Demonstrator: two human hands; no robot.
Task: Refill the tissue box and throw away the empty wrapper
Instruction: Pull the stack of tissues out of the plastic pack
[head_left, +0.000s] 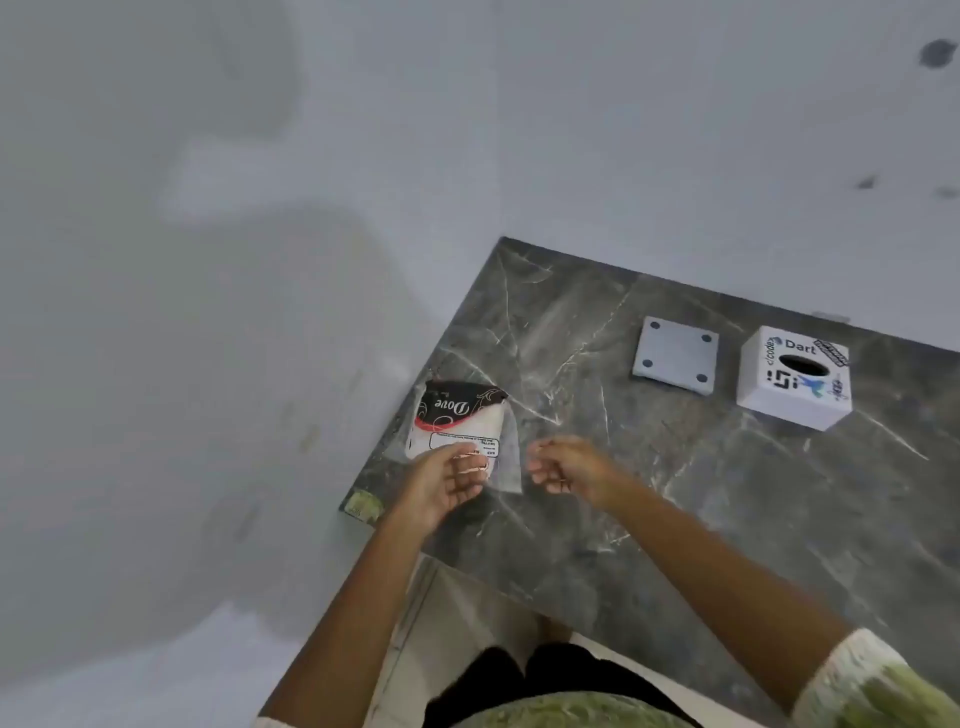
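Dark veined marble forms the worktop, set against pale grey walls. Near its left corner lies the tissue pack, a plastic wrapper printed in black, red and white, with clear film trailing toward the person. The left hand rests on the pack's near end, fingers curled over it and pinching the film; how firm the grip is cannot be told. The right hand hovers just beside the pack, loosely curled and holding nothing, apart from the wrapper.

Well apart, toward the far right, stands the white tissue box, upright with its oval slot on top. Its base plate, a grey square with four dots, lies flat beside it, so the box appears to be open underneath and ready for refilling.

The step in hand seems to be opening the wrapper. The pack sits close to the worktop edge, so a hard tug could slide it off onto the floor. Tearing the film unevenly could rip or crumple the tissues inside. Carrying a loose stack across to the box risks it fanning apart.
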